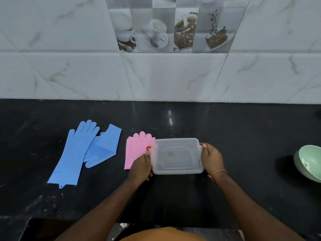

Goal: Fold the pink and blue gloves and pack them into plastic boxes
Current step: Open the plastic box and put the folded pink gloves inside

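A clear plastic box [177, 156] with its lid on and red side clips sits at the middle of the black counter. My left hand [141, 168] grips its left end and my right hand [212, 160] grips its right end. A folded pink glove [136, 149] lies flat just left of the box, partly under its left edge and my left hand. Further left lie two blue gloves: one [73, 153] stretched out flat, the other [104, 146] partly folded over and lying across it.
The black counter [243, 136] ends at a marble-tiled wall [156, 75] behind. A pale green bowl [310, 162] stands at the right edge of view. The counter's front edge runs just below my forearms.
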Motion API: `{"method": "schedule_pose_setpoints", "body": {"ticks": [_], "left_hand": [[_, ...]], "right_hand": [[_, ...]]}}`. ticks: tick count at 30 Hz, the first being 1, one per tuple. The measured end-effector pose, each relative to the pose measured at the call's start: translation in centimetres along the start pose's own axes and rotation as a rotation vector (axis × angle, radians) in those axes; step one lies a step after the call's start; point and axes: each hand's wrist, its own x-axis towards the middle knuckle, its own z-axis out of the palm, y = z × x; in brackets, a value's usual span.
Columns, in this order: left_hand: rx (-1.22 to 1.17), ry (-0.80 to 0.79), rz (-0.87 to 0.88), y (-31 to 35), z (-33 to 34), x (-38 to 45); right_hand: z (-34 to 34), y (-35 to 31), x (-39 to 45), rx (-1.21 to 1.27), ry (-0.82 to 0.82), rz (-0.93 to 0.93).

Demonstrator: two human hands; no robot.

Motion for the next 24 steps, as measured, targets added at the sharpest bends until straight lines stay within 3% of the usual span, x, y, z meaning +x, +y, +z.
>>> {"method": "schedule_pose_setpoints", "body": {"ticks": [5,9,11,14,18,21,24], "left_hand": [[0.069,-0.029,0.013,0.1,-1.2,0.5],[0.365,0.132,0.127,-0.2,-3.7,1.5],[0.300,0.126,0.213,-0.8,-4.7,1.9],[0.174,-0.054,0.348,-1.2,-5.1,2.0],[0.232,-0.208,0.510,-1.1,-3.9,3.2],[0.205,-0.204,0.537,-1.8,-2.7,4.8],[0.256,-0.190,0.536,-2.2,-1.8,5.5]], "right_hand": [[-0.8,0.3,0.2,0.055,-0.045,0.088],[-2.4,0.8,1.0,-0.118,-0.135,0.109],[-2.9,0.5,1.5,-0.314,-0.088,0.025],[-2.8,-2.0,1.1,-0.407,-0.016,-0.254],[-1.6,-6.6,-0.5,-0.642,-0.312,-0.591],[-0.2,-8.0,-0.6,-0.937,-0.581,-0.702],[1.0,-7.4,0.1,-1.067,-0.651,-0.745]]}}
